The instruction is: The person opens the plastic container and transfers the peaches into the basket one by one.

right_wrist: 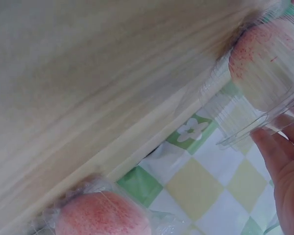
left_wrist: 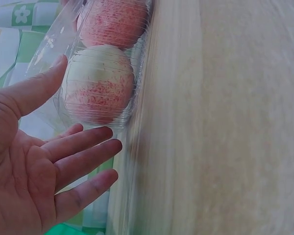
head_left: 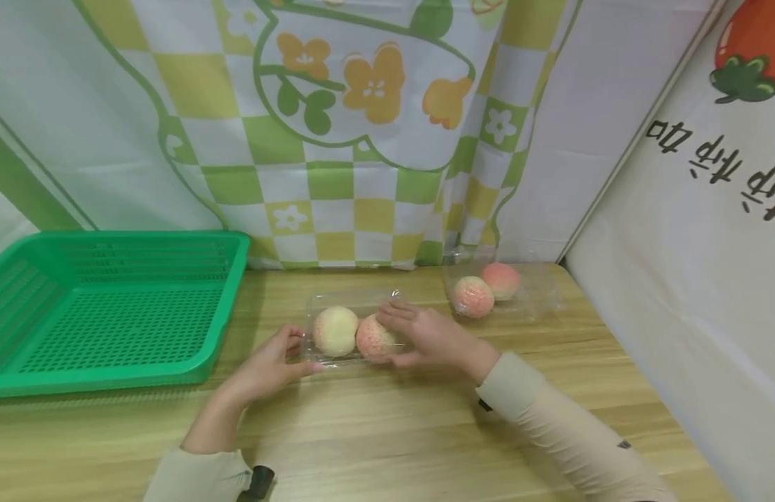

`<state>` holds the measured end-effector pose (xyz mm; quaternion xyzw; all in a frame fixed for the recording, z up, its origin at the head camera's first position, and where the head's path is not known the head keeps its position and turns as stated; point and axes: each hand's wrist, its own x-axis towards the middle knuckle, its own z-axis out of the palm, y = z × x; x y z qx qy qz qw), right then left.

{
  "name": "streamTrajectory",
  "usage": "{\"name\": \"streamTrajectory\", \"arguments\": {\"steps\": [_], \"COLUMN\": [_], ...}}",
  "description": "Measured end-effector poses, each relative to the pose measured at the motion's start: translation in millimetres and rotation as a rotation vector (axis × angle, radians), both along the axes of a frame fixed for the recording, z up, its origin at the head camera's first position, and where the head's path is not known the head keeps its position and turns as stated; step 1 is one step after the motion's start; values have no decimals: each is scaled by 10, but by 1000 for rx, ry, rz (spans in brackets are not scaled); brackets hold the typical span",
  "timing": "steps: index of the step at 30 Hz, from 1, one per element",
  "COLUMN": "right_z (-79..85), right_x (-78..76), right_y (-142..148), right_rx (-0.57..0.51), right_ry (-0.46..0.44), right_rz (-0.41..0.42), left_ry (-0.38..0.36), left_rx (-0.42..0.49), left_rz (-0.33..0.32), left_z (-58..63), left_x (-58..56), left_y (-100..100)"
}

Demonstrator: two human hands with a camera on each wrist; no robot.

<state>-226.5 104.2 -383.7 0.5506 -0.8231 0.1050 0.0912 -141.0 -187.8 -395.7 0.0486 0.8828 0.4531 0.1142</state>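
Two round pink-and-cream peach-like items, a paler left one (head_left: 335, 331) and a pinker right one (head_left: 373, 339), sit side by side in a clear plastic box (head_left: 346, 296) on the table. At the box's left end is my left hand (head_left: 271, 366), its thumb and fingers spread in the left wrist view; whether they touch the plastic is hard to tell. My right hand (head_left: 431, 338) reaches over the right end, partly covering the pinker item. In the right wrist view its fingers (right_wrist: 272, 152) hold the box's clear rim.
A second clear package (head_left: 538, 289) with two similar pink items stands at the back right. To the left is a green plastic basket (head_left: 221, 328). A checked cloth (head_left: 334, 181) hangs behind the wooden table (head_left: 387, 432); a white printed wall (head_left: 695, 279) lies to the right.
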Motion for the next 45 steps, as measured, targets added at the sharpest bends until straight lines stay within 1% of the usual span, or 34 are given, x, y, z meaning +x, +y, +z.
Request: {"name": "streamTrajectory", "arguments": {"steps": [6,14,21,29,35,39,45], "right_z": [16,67,136,110,148,171,201], "right_x": [-33,-95,-108,-130,-159,-169,-221], "right_y": [-13,-39,-53,-32,-26,-24,-32], "right_rx": [-31,-69,-65,-106,-127,-141,-208], "right_ry": [29,67,-8,-25,-31,-58,-87], "right_rz": [45,92,95,85,90,88,83], "left_ry": [16,22,29,30,30,30,36], "left_rx": [-11,-9,-42,-38,-32,-26,-10], "left_rz": [-2,-16,-19,-20,-18,-14,-9], "left_z": [-11,11,49,32,29,15,3], "left_x": [3,2,-1,-5,-10,-9,0], "left_y": [0,-5,-4,-12,-20,-29,-23]}}
